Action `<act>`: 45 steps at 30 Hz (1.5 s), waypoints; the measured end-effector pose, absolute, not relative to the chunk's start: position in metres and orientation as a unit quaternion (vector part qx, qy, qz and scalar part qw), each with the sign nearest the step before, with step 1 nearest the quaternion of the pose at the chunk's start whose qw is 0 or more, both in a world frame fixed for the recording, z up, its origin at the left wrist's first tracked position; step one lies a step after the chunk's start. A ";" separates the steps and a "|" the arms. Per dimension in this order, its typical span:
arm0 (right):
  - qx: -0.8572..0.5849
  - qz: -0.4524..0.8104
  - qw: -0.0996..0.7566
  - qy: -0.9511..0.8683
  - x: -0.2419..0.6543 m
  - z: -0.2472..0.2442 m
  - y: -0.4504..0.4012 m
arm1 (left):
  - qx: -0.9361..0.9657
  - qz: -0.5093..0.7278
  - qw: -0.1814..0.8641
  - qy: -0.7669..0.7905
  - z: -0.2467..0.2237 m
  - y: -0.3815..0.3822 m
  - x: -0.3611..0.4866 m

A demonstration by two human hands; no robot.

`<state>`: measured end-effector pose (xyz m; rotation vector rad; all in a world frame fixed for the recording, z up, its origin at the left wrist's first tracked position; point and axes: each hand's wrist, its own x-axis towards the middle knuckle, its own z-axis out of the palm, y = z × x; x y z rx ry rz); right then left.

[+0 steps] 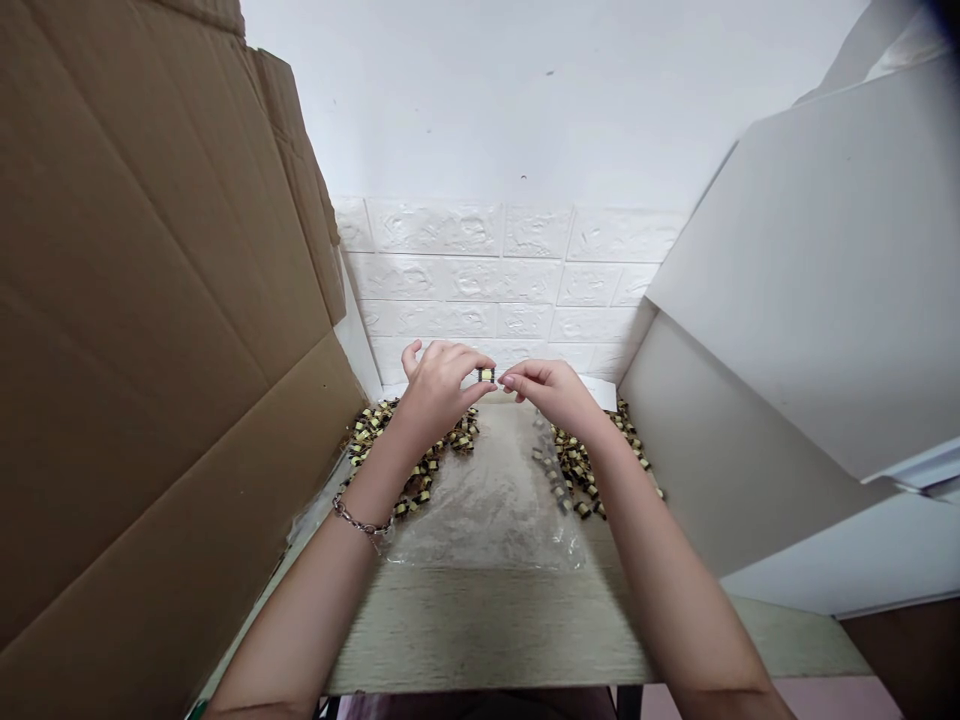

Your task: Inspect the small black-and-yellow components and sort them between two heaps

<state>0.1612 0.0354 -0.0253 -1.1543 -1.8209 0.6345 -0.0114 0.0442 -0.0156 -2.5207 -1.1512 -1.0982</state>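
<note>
Between the thumb and forefinger of my left hand (444, 388) is a small black part with a yellow middle (487, 375), raised above the table. My right hand (546, 388) is pinched just to the right of that part; whatever its fingertips hold is too small to make out. Many similar black-and-yellow parts lie in a left pile (424, 470), partly behind my left forearm, and in a right pile (577, 465) beside my right forearm. A clear plastic bag (487, 510) lies flat between the piles.
A tall brown cardboard sheet (165, 330) stands at the left. White-grey panels (817, 270) rise at the right. A white brick-patterned wall (457, 280) closes the back. The pale wooden table (487, 630) has its front edge near the bottom.
</note>
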 end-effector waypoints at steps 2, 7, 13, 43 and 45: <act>-0.469 0.236 0.420 -0.740 0.162 -0.024 0.035 | -0.847 -0.362 0.078 -0.382 -0.016 0.045 -0.012; -0.476 0.206 0.395 -0.758 0.164 -0.020 0.029 | -0.855 -0.351 0.071 -0.374 -0.017 0.046 -0.013; -0.461 0.203 0.395 -0.768 0.165 -0.013 0.023 | -0.858 -0.348 0.104 -0.363 -0.015 0.044 -0.012; -0.251 0.477 0.484 -0.690 0.155 -0.037 0.040 | -0.824 -0.465 -0.159 -0.282 -0.012 0.044 -0.007; -0.252 0.501 0.487 -0.670 0.154 -0.040 0.042 | -0.820 -0.472 -0.161 -0.280 -0.014 0.045 -0.006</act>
